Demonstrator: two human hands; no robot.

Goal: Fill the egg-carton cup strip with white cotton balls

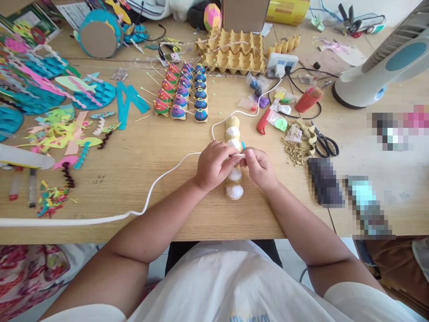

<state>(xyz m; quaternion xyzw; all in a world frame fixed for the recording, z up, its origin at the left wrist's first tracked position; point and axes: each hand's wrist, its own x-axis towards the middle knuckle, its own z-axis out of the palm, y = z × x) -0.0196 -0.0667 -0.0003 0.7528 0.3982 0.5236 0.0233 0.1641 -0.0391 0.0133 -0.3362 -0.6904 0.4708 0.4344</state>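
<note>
A strip of egg-carton cups (234,192) with white material on the bumps lies upright in the view at the table's middle. Over its middle part, my left hand (216,164) and my right hand (259,167) meet, fingers pinched together. Between their fingertips is a small thin white piece (238,155), gripped from both sides. A bit of blue (243,144) shows just above my right fingertips; what it belongs to is unclear. My hands hide part of the strip.
Painted egg-carton rows (180,100) with thin sticks stand behind. A white cable (147,197) crosses the table at left. Paper scraps (63,134) lie left. Scissors (325,142), a red cup (308,99) and a white fan-like appliance (365,74) are at right.
</note>
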